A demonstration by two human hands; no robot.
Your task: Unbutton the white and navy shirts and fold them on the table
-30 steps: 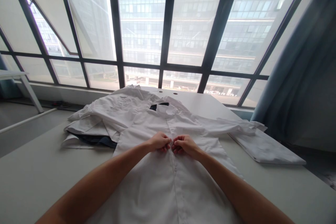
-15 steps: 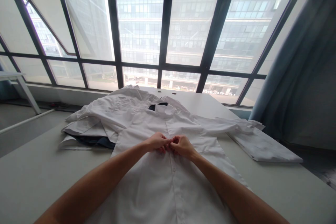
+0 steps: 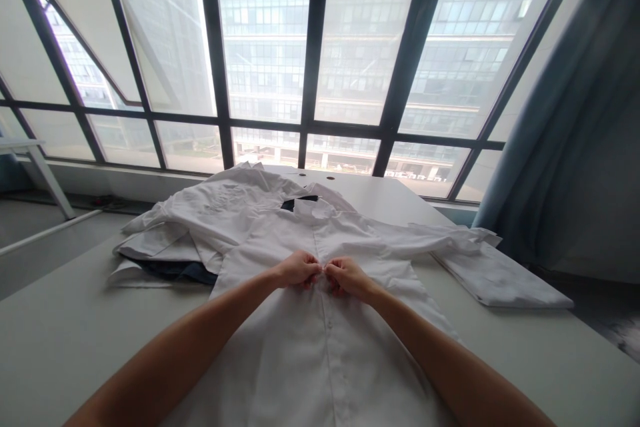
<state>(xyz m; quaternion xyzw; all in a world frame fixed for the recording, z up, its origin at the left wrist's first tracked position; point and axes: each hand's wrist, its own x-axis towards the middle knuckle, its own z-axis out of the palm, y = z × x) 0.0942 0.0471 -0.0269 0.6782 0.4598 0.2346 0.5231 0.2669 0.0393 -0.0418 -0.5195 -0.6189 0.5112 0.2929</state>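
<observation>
A white button-up shirt lies spread front side up, its collar toward the window and its button placket running down the middle. My left hand pinches the placket at chest height from the left side. Close beside it, my right hand is closed with thumb and forefinger on the placket's other side. Only a small gap separates the fingertips of the two hands. Any button between them is too small to make out. Below the hands, small buttons show along the placket.
Rumpled white shirts with a dark navy cloth under them lie on the left of the white table. A folded white garment rests at right, partly under the sleeve. Behind are windows and a blue curtain.
My fingertips, which were together at the placket, have drawn slightly apart. Both hands stay closed at the same spot, and the shirt lies as before.
</observation>
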